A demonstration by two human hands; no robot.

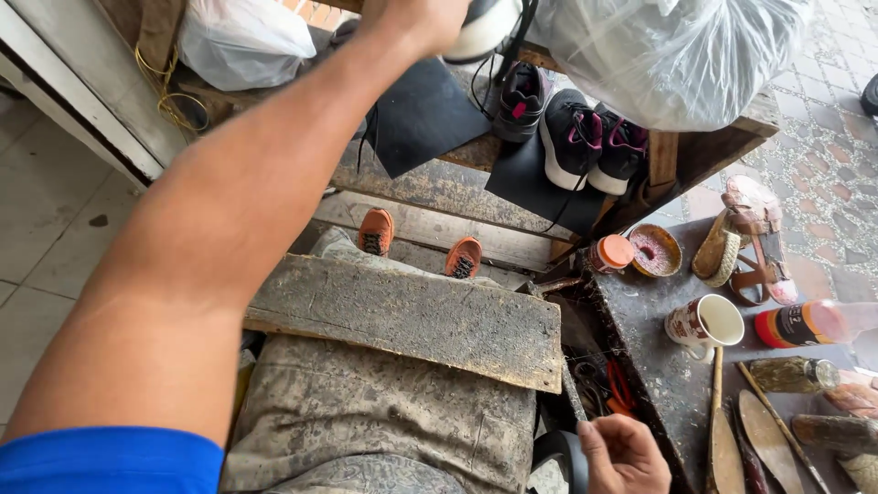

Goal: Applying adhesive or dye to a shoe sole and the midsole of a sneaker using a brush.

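Note:
My left arm stretches up across the view, and my left hand is at the top edge beside a white-soled shoe. The frame cuts off its fingers, so its grip is hidden. Low at the bottom, my right hand is curled, its fingers pinched on a black curved strip. A worn wooden board lies across my lap, and my feet in orange shoes show beyond it.
Black sneakers with pink trim sit on a wooden bench under a clear plastic bag. The dark side table holds a mug, an orange-lidded jar, a bowl, sandals, a bottle, orange-handled scissors and wooden tools.

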